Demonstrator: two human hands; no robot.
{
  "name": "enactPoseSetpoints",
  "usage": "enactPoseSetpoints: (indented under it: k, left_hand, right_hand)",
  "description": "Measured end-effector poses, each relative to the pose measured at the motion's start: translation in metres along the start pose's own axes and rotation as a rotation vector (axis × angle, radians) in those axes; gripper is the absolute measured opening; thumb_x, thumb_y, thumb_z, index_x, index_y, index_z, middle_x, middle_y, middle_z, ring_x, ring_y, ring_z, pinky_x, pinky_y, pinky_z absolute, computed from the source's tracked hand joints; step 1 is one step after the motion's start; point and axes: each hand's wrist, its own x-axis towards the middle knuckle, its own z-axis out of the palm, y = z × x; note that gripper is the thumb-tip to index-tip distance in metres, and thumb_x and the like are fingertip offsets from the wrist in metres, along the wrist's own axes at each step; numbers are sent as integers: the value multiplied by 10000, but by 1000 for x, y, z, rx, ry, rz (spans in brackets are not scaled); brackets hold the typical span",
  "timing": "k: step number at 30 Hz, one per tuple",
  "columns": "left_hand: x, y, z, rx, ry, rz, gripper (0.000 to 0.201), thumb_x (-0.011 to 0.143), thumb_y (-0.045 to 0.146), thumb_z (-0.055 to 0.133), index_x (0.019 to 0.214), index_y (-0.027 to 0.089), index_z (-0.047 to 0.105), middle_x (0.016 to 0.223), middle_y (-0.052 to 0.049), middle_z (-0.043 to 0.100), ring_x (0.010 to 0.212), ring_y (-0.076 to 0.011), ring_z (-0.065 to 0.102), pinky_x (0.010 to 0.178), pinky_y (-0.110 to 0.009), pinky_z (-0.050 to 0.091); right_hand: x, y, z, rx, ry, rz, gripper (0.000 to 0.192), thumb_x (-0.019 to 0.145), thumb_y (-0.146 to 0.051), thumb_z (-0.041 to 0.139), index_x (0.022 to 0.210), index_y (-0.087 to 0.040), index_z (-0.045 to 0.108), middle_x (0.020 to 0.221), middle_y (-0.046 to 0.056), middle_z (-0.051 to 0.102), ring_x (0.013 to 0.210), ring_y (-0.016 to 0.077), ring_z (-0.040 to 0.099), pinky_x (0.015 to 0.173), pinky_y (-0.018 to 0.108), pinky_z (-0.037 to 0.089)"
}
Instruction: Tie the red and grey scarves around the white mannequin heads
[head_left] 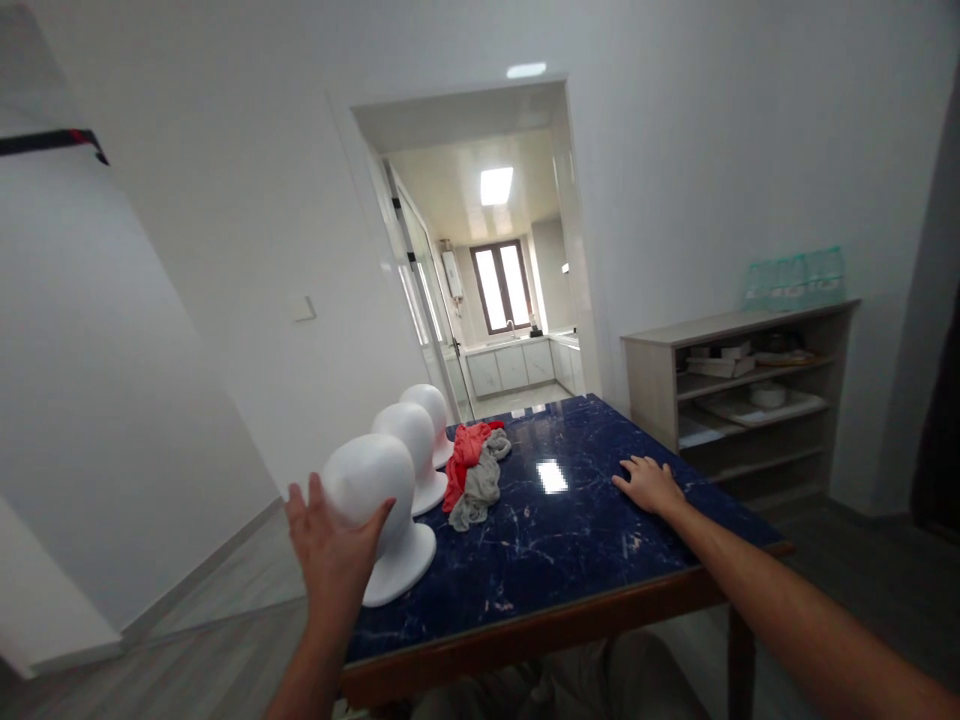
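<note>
Steadying, apparently, a smooth white mannequin head (371, 472) lower left, my wide left hand (332, 548) next needs gentle pressure; my right hand (651, 486) splays.

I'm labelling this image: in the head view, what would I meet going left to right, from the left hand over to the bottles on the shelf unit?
Left hand → nearest white head form → grey cloth → right hand → bottles.
</note>
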Motion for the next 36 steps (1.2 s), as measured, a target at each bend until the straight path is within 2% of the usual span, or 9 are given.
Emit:
enactPoseSetpoints:
  k: [3, 6, 14, 17, 21, 24, 29, 33, 36]
  left_hand:
    - [1, 3, 12, 33, -55, 3, 1165, 822, 683, 736, 1696, 123, 205, 1753, -265, 151, 1604, -506, 173, 1273, -660, 246]
    - [-3, 6, 17, 60, -66, 16, 1162, 826, 668, 734, 1701, 130, 191, 1749, -260, 163, 1594, -500, 208, 1276, -642, 254]
    - [-3, 12, 3, 63, -16, 3, 1112, 844, 639, 707, 1698, 147, 191, 1705, -233, 278, 1555, -483, 291, 1268, -638, 275]
    - [-3, 29, -8, 34, -5, 8, 1128, 845, 625, 725, 1709, 177, 155, 1700, -210, 298, 1571, -465, 266, 1280, -638, 259]
    - [-8, 77, -6, -62, -45, 45, 1153, 838, 577, 774, 1715, 193, 131, 1704, -195, 300, 1582, -439, 265, 1288, -612, 282]
    - [-17, 124, 15, -144, -100, 90, 1153, 840, 505, 809, 1717, 239, 110, 1730, -174, 266, 1588, -419, 274, 1284, -594, 310]
    - [-25, 194, 76, -239, -197, 117, 1140, 834, 431, 847, 1709, 258, 138, 1749, -182, 212, 1590, -420, 278, 1295, -572, 295]
    - [-21, 228, 116, -275, -249, 105, 1119, 840, 427, 850, 1706, 235, 167, 1748, -218, 193, 1588, -457, 259, 1283, -608, 275]
    - [-24, 238, 132, -283, -261, 91, 1094, 858, 443, 831, 1706, 229, 175, 1745, -232, 187, 1585, -461, 262, 1266, -610, 295]
  right_hand:
    - [0, 1, 1, -3, 5, -6, 659, 1046, -604, 406, 1543, -202, 569, 1649, 159, 460, 1512, 380, 376, 1211, 636, 267]
    - [1, 1, 2, -8, 14, -13, 667, 1046, -605, 401, 1546, -195, 565, 1645, 165, 463, 1510, 386, 375, 1208, 640, 266]
    - [1, 1, 3, 8, 18, -6, 663, 1043, -604, 412, 1538, -194, 574, 1645, 162, 464, 1506, 381, 375, 1215, 638, 254]
    - [1, 0, 1, 14, 2, -4, 668, 1040, -608, 415, 1541, -196, 572, 1655, 161, 452, 1516, 389, 362, 1217, 642, 248]
    - [0, -1, 1, 14, 14, -4, 659, 1039, -608, 412, 1527, -199, 585, 1646, 156, 465, 1514, 395, 367, 1213, 647, 253]
    - [1, 0, 2, 8, 26, -8, 652, 1042, -601, 409, 1524, -199, 586, 1636, 158, 477, 1506, 389, 382, 1205, 644, 268]
    - [3, 2, 3, -7, 21, -16, 662, 1039, -599, 412, 1530, -189, 580, 1634, 165, 477, 1500, 388, 391, 1196, 647, 284]
    - [3, 3, 3, -13, 16, -18, 671, 1038, -610, 408, 1535, -191, 577, 1636, 166, 473, 1493, 385, 398, 1189, 654, 298]
    - [2, 2, 2, -12, 26, -19, 660, 1041, -603, 410, 1526, -192, 586, 1629, 166, 481, 1487, 386, 405, 1188, 648, 301]
